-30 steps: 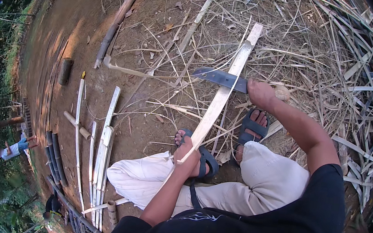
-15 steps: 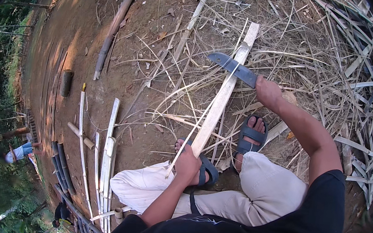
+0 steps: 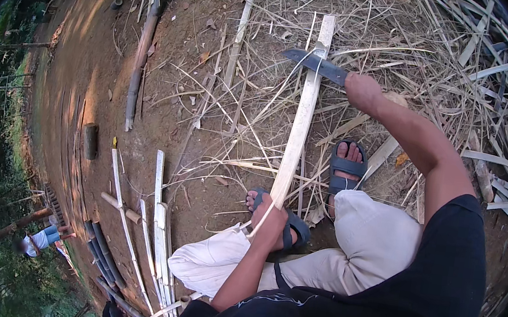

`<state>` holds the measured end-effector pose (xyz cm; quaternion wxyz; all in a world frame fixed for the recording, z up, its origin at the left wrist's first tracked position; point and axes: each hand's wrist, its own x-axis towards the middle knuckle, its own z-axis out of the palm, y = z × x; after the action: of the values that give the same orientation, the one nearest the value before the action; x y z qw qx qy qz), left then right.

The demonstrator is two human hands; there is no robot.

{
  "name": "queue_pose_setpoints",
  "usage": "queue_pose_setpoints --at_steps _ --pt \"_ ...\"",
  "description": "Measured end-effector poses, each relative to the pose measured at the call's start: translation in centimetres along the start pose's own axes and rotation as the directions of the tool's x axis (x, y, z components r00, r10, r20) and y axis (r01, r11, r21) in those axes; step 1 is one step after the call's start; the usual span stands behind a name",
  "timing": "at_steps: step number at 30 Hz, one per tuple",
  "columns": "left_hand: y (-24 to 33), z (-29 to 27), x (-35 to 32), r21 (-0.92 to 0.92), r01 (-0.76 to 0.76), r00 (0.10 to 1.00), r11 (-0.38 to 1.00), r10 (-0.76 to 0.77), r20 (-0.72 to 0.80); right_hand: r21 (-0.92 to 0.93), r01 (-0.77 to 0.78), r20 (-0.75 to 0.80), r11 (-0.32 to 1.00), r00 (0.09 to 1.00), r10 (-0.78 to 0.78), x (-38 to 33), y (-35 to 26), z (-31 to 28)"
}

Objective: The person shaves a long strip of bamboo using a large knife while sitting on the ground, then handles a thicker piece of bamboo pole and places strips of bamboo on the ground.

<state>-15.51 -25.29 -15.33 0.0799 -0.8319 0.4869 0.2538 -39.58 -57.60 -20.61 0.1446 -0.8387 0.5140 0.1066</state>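
Note:
My left hand is closed around the near end of a long, pale bamboo strip, low beside my left sandal. The strip slants away from me over the litter. A thin sliver bends out beside that hand, past my trouser knee. Farther off, my right hand grips a machete by its handle, which the fingers hide. Its dark, broad blade lies across the strip near the far end, tip pointing left. A thin pale splint loops over the blade where it crosses.
Bamboo shavings cover the ground ahead and right, thickening into a pile. Split bamboo lengths lie left of my knee, near dark poles. A short log and a long pole rest farther left. Another person is far left.
The machete has moved a little farther along the strip, toward its far end. My left hand keeps its hold. The whole view has turned slightly.

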Motion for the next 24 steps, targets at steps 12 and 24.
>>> queue_pose_setpoints --at_steps 12,24 --pt "-0.4 -0.7 -0.3 0.0 0.031 0.999 1.0 -0.031 0.04 -0.124 -0.113 -0.02 0.986 0.994 0.111 3.2 3.3 -4.0" --pt "-1.4 -2.0 -4.6 -0.011 0.014 0.996 1.0 -0.012 0.093 0.003 -0.355 -0.005 0.935 0.935 0.355 2.6 6.9 -1.2"
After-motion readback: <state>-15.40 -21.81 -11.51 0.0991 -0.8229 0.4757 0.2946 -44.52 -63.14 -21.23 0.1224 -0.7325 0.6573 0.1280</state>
